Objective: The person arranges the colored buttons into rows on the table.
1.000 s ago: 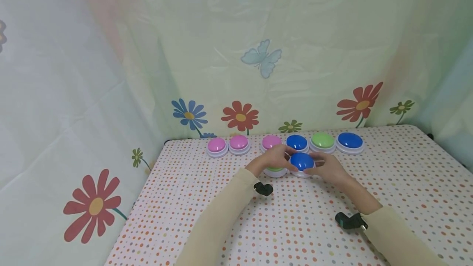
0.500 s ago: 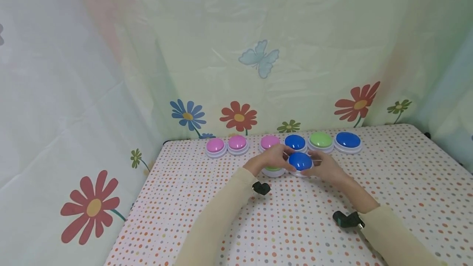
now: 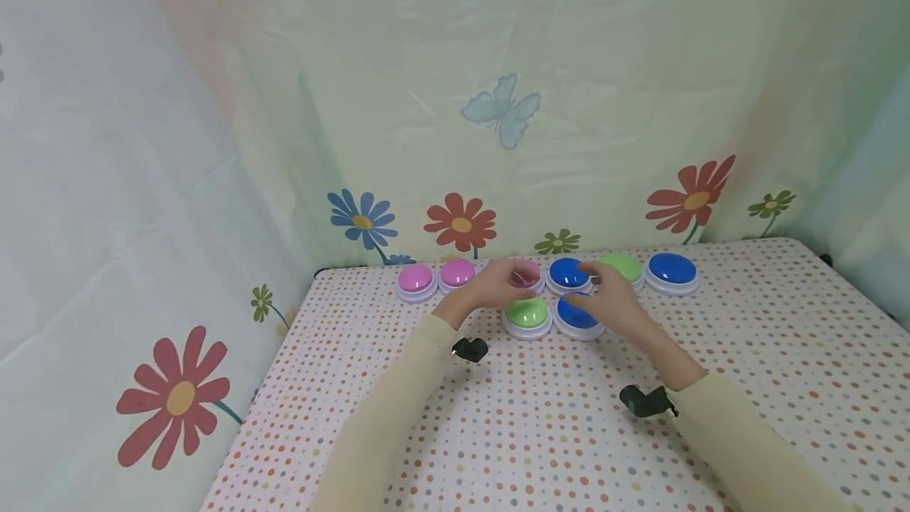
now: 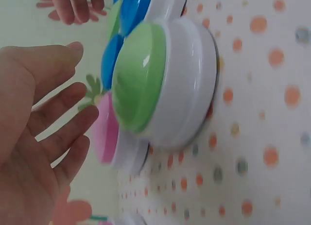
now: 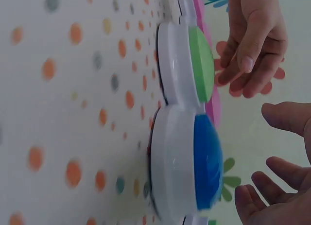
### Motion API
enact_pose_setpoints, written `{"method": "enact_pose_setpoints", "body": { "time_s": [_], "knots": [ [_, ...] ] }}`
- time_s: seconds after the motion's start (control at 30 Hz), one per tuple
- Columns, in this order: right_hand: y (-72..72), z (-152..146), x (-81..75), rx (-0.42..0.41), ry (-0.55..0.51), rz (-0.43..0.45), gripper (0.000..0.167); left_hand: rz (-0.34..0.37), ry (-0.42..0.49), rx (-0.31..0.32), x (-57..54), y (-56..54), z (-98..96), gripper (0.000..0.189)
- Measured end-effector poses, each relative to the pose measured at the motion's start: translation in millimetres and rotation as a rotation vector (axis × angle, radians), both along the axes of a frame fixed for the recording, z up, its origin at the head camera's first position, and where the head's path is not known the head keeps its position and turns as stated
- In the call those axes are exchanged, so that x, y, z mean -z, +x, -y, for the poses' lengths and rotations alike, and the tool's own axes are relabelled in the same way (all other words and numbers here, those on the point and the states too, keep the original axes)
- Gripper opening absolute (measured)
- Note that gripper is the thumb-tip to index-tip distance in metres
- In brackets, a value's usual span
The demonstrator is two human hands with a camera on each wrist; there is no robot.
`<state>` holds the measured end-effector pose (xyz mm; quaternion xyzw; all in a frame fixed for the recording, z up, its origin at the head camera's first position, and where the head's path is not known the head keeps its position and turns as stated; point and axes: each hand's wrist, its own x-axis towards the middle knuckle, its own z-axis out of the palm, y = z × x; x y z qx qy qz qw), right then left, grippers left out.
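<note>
Two dome push buttons on white bases stand side by side in front of the back row: a green button (image 3: 526,312) and a blue button (image 3: 577,314). My left hand (image 3: 500,284) hovers just behind and above the green one, fingers loosely bent and holding nothing. Over the blue one is my right hand (image 3: 613,303), its thumb and fingers spread apart, also without anything in them. In the left wrist view the green dome (image 4: 138,77) lies beside the left fingers. The right wrist view has a gap between the blue dome (image 5: 208,162) and the right fingertips (image 5: 245,198).
Along the table's back edge stand more push buttons: pink ones (image 3: 415,279) to the left, a blue one (image 3: 569,272) in the middle, then a green one (image 3: 622,265) and a blue one (image 3: 672,269). A dotted cloth (image 3: 526,433) covers the table. Flowered curtains (image 3: 398,62) hang behind and beside it.
Both hands have let go of the front blue button, which stays next to the green one. The left hand has moved left, uncovering the green button; the right has lifted slightly.
</note>
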<state>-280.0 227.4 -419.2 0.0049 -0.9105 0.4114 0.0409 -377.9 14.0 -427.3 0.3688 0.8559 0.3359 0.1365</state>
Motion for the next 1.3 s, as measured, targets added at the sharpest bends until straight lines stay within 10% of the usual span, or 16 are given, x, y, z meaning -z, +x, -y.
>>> {"method": "enact_pose_setpoints", "body": {
  "time_s": [0.8,1.3],
  "knots": [
    [-75.6,106.4,-4.3,-0.234,-0.062,0.055,0.056,-0.058,-0.093,-0.225,-5.5,-29.8,129.4,0.034],
    [-112.1,124.4,12.3,-0.321,-0.093,0.121,0.068,-0.087,-0.162,-0.383,13.6,-50.4,136.6,0.062]
  ]
}}
